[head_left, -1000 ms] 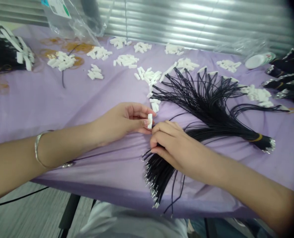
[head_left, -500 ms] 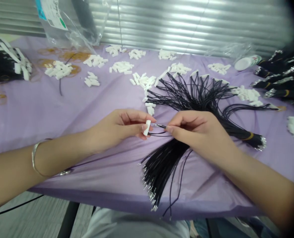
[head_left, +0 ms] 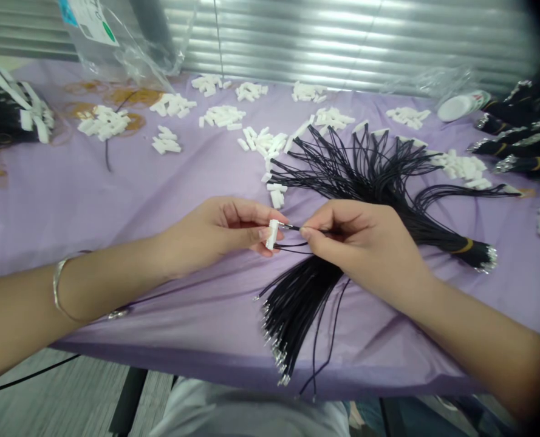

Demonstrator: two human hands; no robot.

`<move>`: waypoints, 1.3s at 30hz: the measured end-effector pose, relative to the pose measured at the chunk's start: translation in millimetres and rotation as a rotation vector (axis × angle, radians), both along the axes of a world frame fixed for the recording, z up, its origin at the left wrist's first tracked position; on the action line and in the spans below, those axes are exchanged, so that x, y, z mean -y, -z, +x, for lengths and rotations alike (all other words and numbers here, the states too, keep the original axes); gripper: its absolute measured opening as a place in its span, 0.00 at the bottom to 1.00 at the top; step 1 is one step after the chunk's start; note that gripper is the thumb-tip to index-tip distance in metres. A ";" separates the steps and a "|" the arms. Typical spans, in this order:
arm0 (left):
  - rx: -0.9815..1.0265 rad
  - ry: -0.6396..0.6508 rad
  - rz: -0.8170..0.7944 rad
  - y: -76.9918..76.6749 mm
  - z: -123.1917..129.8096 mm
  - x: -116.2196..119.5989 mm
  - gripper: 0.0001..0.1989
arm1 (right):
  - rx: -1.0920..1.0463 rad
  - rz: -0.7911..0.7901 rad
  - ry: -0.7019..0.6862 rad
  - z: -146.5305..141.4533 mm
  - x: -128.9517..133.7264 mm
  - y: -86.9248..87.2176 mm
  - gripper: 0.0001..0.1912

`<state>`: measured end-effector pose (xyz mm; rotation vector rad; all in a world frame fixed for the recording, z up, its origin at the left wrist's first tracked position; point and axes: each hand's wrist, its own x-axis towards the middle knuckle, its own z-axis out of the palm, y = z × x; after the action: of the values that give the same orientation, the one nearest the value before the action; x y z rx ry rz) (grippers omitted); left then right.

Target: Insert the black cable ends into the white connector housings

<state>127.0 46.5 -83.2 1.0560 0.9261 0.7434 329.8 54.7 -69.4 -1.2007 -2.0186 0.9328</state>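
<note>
While the left hand [head_left: 219, 233] pinches a small white plastic connector housing [head_left: 272, 234] between thumb and fingertips, the right hand [head_left: 365, 243] pinches one black wire [head_left: 313, 230] close to its metal terminal, and the tip of this terminal stands just at the side of the housing. Both are held a little above the purple table cover [head_left: 115, 200], in front of the person.

Under the right hand lies a bundle of black wires [head_left: 297, 303], with its metal ends pointing to the near table edge. A second, fanned bundle [head_left: 370, 176] lies behind, tied by a yellow band [head_left: 464, 247]. Small heaps of white housings [head_left: 265, 142] are spread over the far part of the cover.

To do this step well, I judge that the wire should be gripped near the terminal, so it does not bend, and kept in one straight line with the opening of the housing. The housing should be held firmly and not turn. Whether the terminal is already inside, I cannot tell.
</note>
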 end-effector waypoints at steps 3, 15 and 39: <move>-0.015 0.009 -0.003 -0.1 -0.1 0.0 0.10 | 0.022 0.039 0.011 -0.6 0.7 -0.5 0.03; -0.031 0.006 -0.018 -0.4 -0.3 0.1 0.10 | 0.152 0.254 -0.034 0.5 4.7 -1.9 0.06; -0.060 0.019 0.001 -0.4 -0.7 0.4 0.10 | 0.161 0.293 -0.041 2.0 4.1 -1.9 0.06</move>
<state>126.3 46.1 -82.8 1.0914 0.9659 0.6993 331.8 50.6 -67.5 -1.1037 -2.2217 0.5478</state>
